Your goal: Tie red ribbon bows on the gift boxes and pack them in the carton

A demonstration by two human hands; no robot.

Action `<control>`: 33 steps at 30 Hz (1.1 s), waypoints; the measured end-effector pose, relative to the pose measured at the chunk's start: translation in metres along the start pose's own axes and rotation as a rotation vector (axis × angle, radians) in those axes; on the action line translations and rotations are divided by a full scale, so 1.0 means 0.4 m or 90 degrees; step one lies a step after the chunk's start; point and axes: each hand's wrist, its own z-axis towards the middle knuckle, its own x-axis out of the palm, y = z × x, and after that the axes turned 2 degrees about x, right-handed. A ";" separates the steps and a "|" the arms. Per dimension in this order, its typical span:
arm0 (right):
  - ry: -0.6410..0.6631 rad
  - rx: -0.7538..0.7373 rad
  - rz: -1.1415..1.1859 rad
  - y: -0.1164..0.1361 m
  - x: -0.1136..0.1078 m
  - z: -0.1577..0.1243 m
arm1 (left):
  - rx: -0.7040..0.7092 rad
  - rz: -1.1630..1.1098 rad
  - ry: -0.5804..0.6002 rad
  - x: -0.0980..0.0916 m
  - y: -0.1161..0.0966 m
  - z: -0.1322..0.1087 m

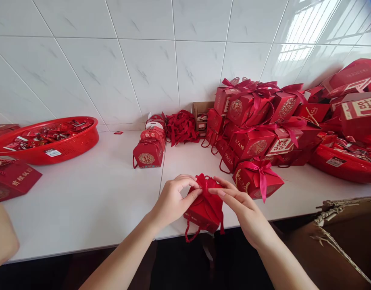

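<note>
White table point(97, 201), marbled tile wall point(143, 60), left grip point(171, 200) pinching red bow point(203, 182), right grip point(247, 213) unclear

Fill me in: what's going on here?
A person has both bare hands on a glossy red ribbon around a small red cardboard box at the front edge of a white table. The left hand pinches the ribbon between thumb and fingers; the right hand has its fingers at the ribbon's other side. Beyond the right hand stands a stack of ribboned red boxes. At the left, a round red plastic basket holds small wrapped pieces.
</note>
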 end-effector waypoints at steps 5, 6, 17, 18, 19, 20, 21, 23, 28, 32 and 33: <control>-0.022 -0.026 -0.101 -0.003 0.007 -0.007 | 0.036 0.014 0.031 -0.002 -0.003 -0.008; -0.025 -0.036 -0.123 -0.002 0.010 -0.007 | 0.036 0.020 0.037 -0.002 -0.004 -0.008; -0.055 -0.096 -0.229 0.002 0.019 0.028 | 0.048 0.021 -0.004 0.010 0.004 0.001; -0.053 -0.098 -0.226 0.001 0.017 0.031 | 0.052 0.016 -0.016 0.011 0.005 -0.001; -0.051 -0.100 -0.224 0.000 0.016 0.033 | 0.056 0.012 -0.029 0.012 0.005 -0.003; -0.048 -0.099 -0.221 -0.001 0.014 0.035 | 0.057 0.011 -0.039 0.012 0.005 -0.005; -0.041 -0.097 -0.216 -0.001 0.013 0.038 | 0.055 0.011 -0.043 0.012 0.004 -0.006; -0.006 -0.087 -0.203 0.000 0.008 0.044 | 0.043 0.017 -0.037 0.011 0.001 -0.006; 0.107 -0.064 -0.172 0.010 -0.008 0.058 | 0.042 0.077 0.006 0.003 -0.007 0.005; 0.121 -0.048 -0.160 0.023 -0.007 0.047 | 0.048 0.100 0.015 0.003 -0.014 0.012; 0.117 -0.042 -0.161 0.026 -0.004 0.043 | 0.047 0.098 0.015 0.004 -0.015 0.012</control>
